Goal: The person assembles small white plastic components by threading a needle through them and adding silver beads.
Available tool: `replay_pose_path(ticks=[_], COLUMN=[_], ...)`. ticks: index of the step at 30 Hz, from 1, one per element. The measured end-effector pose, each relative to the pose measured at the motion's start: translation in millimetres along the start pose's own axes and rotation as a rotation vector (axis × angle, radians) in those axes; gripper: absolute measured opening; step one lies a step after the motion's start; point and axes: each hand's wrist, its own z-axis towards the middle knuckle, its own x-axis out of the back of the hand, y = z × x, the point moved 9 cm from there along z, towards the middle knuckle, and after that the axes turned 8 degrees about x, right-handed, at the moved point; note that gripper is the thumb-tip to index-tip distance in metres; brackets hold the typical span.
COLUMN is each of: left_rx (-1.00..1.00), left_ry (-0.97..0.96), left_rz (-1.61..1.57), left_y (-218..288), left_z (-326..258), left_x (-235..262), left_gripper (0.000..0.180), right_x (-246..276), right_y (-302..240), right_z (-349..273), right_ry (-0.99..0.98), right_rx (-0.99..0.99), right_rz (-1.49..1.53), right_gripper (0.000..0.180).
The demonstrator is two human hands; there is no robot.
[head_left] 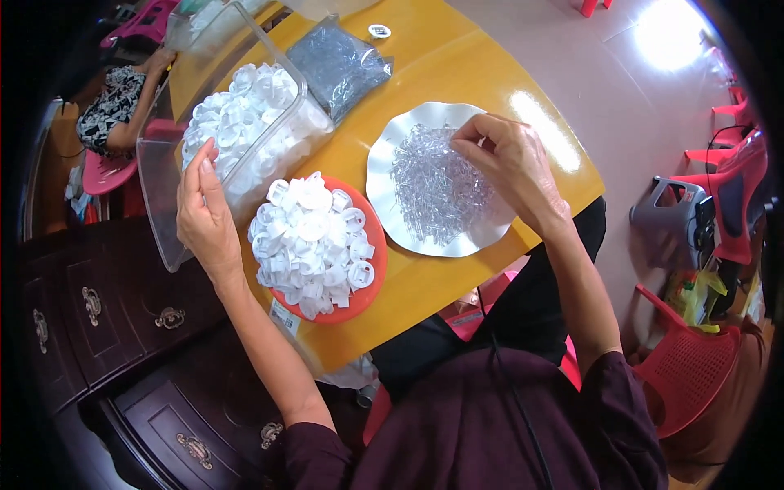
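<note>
My left hand (206,214) is raised at the near wall of a clear plastic bin (170,237), fingers stretched upward and nothing visible in them. White plastic parts (237,106) are heaped in that bin. Right of this hand, more small white ring-shaped parts (314,237) are piled on a round orange-red tray (377,257). Over a white wavy-rimmed plate (380,175), my right hand (510,159) has thumb and forefinger pinched together; whatever lies between them is too small to make out. Thin clear plastic pieces (437,192) cover the middle of the plate.
A plastic bag of grey material (339,65) and a small round white item (378,31) lie farther back on the yellow table (441,57). Dark drawers (122,302) stand at left. Another person's arm (147,94) shows at far left. Red chairs (694,367) and a grey stool (665,216) are on the right.
</note>
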Motion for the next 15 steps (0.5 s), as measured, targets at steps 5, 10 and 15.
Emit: replay_pose_path(ticks=[5,10,15], left_rx=[-0.009,-0.182,-0.154], left_ry=[0.000,0.090,0.127], left_rz=[0.000,0.079,-0.170], left_y=[-2,16,60], left_z=[-2,-5,-71], left_x=[3,20,18], left_gripper=[0.034,0.028,0.019], right_x=[11,12,14], right_y=[4,4,8], right_z=[-23,-43,-49], right_ry=[0.058,0.085,0.078], right_rx=[-0.168,-0.177,-0.171], right_rz=[0.210,0.374,0.392], right_gripper=[0.019,0.021,0.023])
